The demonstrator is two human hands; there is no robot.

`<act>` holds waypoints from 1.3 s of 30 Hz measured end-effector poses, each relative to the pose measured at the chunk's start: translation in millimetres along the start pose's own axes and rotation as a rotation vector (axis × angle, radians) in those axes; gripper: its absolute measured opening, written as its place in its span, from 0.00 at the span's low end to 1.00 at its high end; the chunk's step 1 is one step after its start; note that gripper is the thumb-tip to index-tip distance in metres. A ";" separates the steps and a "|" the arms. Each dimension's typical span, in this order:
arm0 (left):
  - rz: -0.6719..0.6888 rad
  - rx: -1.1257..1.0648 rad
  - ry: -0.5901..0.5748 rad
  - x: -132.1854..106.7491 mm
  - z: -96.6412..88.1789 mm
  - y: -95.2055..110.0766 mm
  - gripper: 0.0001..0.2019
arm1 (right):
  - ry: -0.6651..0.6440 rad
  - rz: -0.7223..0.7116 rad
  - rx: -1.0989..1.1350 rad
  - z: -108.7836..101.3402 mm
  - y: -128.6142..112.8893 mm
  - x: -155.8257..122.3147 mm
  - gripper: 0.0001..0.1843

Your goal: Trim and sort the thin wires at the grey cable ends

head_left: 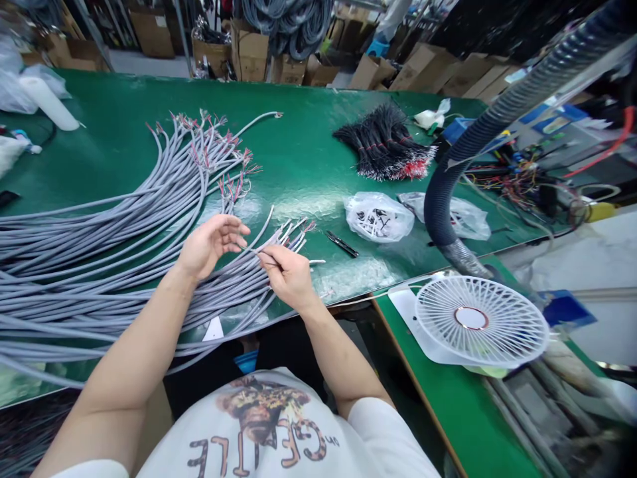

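A: "Is the right hand (287, 275) pinching?"
B: "Yes, it's pinching one grey cable (253, 250) between thumb and fingertips. The left hand (212, 244) is hanging open, fingers curled, gripping nothing."
A: "Where's that cable lying?"
B: "It's lying among a long bundle of smooth rubbery cables (99, 265) spread across a green mat (298, 159), their stripped ends showing thin red wires (239, 189)."
A: "What's nearest?"
B: "A black tool (341, 243) and a plastic bag (378, 217) are lying just beyond the hands."
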State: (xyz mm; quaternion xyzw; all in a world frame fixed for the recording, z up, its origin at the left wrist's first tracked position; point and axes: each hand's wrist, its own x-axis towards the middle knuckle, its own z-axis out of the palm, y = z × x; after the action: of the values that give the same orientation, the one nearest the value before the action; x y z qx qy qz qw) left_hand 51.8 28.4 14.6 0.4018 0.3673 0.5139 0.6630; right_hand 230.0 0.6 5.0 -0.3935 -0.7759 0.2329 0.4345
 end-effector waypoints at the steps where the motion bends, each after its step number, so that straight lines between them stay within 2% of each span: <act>1: -0.080 0.099 -0.086 -0.4 -3.7 0.7 0.12 | -0.004 -0.034 -0.033 -1.5 0.7 -0.3 0.14; 3: -0.225 0.273 -0.308 -3.1 -9.2 2.6 0.15 | -0.010 -0.079 -0.094 -5.6 3.6 -0.7 0.14; 5: -0.255 0.378 -0.433 -6.8 -10.8 5.0 0.18 | -0.005 -0.084 -0.128 -13.0 9.5 -1.3 0.14; 7: -0.145 0.482 -0.399 -9.8 -8.5 6.9 0.17 | 0.016 -0.010 -0.148 -25.0 17.7 -2.7 0.13; 9: -0.023 0.617 -0.344 -11.2 -4.3 6.7 0.15 | 0.046 0.147 -0.193 -41.1 25.3 -5.7 0.12; 11: 0.064 0.738 -0.315 -11.1 -0.4 4.4 0.13 | 0.059 0.285 -0.256 -58.2 28.6 -10.0 0.15; 13: 0.139 0.825 -0.294 -10.6 1.8 0.9 0.12 | 0.051 0.289 -0.303 -71.8 25.1 -14.8 0.18; 15: 0.216 0.900 -0.285 -10.1 2.5 -2.3 0.12 | 0.042 0.201 -0.331 -78.4 15.9 -18.7 0.18; 19: 0.293 1.029 -0.296 -10.0 2.7 -4.8 0.14 | -0.009 0.019 -0.420 -71.7 -3.4 -20.6 0.15; 23: 0.339 1.120 -0.312 -10.7 3.2 -4.7 0.15 | -0.082 -0.095 -0.559 -59.3 -6.0 -18.1 0.13; 28: 0.440 1.219 -0.305 -11.4 2.0 -7.4 0.16 | -0.163 -0.092 -0.671 -54.2 -0.5 -17.6 0.14; 33: 0.475 1.284 -0.298 -12.0 1.0 -9.2 0.16 | -0.224 -0.077 -0.698 -52.5 -0.8 -17.2 0.15; 39: 0.510 1.318 -0.298 -11.5 0.2 -9.9 0.17 | -0.220 -0.061 -0.670 -50.6 0.0 -16.4 0.15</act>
State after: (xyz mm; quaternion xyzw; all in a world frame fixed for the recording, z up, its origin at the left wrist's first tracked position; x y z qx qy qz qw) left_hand 53.5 15.7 6.6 0.8573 0.4013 0.2640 0.1850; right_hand 278.5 -11.7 22.9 -0.4636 -0.8628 -0.0067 0.2016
